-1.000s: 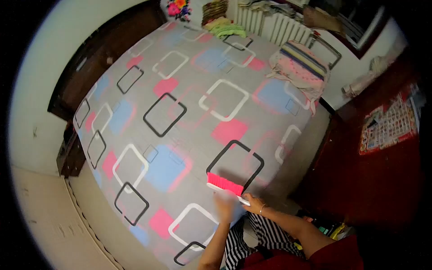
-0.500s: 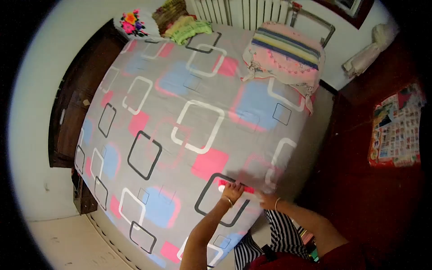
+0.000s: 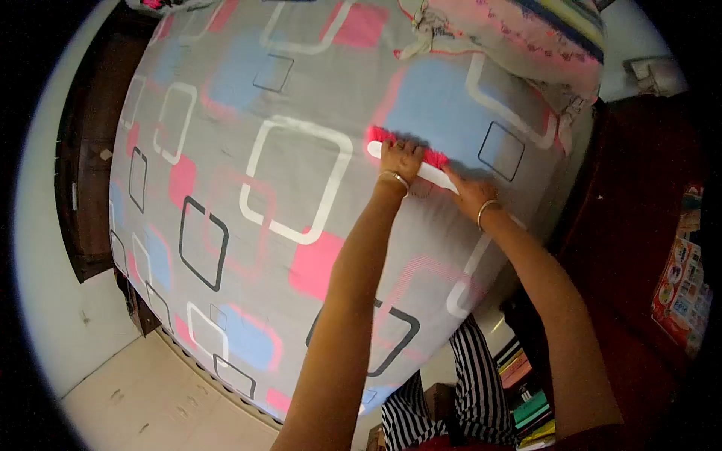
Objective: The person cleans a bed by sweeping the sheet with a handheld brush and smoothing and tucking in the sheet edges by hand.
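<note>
A bed brush (image 3: pixel 432 174) with a white back and handle and pink-red bristles lies against the patterned bedsheet (image 3: pixel 361 248). My left hand (image 3: pixel 401 159) presses on the brush's back near its far end, fingers curled over the bristle side. My right hand (image 3: pixel 472 194) grips the handle at the other end. Both arms reach forward over the bed, each with a bracelet at the wrist. The sheet is grey with pink and blue blocks and white and dark outlined squares. Beneath the brush it looks mostly flat.
Folded pink and striped bedding (image 3: pixel 519 45) sits at the bed's far right. A dark wooden headboard (image 3: pixel 90 150) runs along the left. On the right are a dark red surface (image 3: pixel 602 225) and a printed sheet (image 3: pixel 683 278). Books (image 3: pixel 530 406) stand low beside my striped trousers.
Both hands have moved with the brush away from me, farther up the bed onto the blue block. The view has tilted and come closer, so the bed's far end is mostly cut off.
</note>
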Motion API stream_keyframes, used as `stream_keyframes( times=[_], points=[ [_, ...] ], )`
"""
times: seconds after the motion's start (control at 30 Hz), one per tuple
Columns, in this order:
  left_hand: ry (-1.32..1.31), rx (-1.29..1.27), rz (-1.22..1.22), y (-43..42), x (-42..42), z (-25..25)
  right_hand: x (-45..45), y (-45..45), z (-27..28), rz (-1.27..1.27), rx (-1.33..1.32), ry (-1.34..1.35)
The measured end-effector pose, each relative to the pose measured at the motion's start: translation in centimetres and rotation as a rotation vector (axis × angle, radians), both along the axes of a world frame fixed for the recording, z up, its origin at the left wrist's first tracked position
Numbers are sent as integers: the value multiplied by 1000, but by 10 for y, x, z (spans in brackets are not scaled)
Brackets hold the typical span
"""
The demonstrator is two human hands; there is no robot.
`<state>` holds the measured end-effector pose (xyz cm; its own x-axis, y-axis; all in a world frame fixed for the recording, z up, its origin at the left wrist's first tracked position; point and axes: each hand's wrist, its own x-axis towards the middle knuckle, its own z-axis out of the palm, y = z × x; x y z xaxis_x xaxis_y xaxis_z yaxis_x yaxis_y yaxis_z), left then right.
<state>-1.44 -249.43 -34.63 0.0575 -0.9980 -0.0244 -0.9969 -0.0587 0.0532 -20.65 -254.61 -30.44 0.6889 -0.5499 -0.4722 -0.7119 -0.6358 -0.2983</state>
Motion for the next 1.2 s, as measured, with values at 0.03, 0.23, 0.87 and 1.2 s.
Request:
stream_keyframes(
  times=[0.03,0.23,0.87,1.2],
  points=[
    [46,-116,14,17,-1,-5,-2,15,-12,2,41,12],
    [63,-124,161,202,-21,10,-8,153,-2,141,335,51],
    [281,502,379,598,-152,80,-107,467,36,464,784,250],
    [155,-17,-116,7,-89,77,-94,8,74,-248,159,127]
  ],
)
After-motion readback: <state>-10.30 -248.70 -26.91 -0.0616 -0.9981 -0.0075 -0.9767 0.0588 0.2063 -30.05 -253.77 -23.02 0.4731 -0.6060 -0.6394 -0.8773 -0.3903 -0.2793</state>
